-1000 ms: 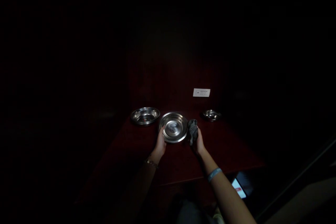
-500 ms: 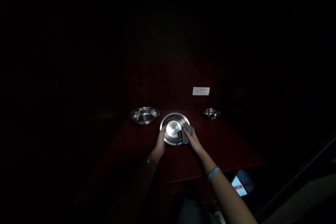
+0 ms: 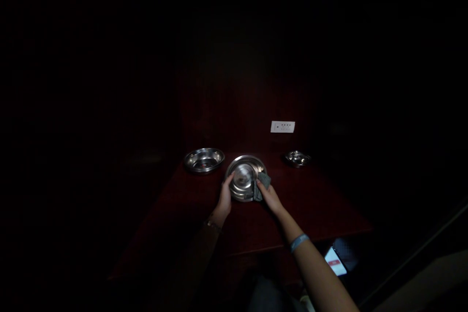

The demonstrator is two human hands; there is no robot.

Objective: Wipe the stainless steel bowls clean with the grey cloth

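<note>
A shiny round steel plate (image 3: 243,171) with a raised rim is held up above the dark red table, its inner face toward me. My left hand (image 3: 225,197) grips its left edge, thumb over the rim and the other fingers hidden behind. At the lower right of the plate, my right hand (image 3: 269,197) is closed on a grey-green cloth (image 3: 262,183) with dark stripes. The cloth is pressed over the rim there, thumb on top; the fingers behind are out of sight.
A wide steel bowl (image 3: 204,161) stands at the back left of the table (image 3: 292,219), and smaller steel dishes (image 3: 297,158) at the back right. On the wall is a white socket panel (image 3: 282,126). Below the table's front edge glows a phone screen (image 3: 335,262). The surroundings are very dark.
The plate's face has tilted slightly and its reflections have shifted. Both hands keep their hold. The whole scene sits slightly further right in view.
</note>
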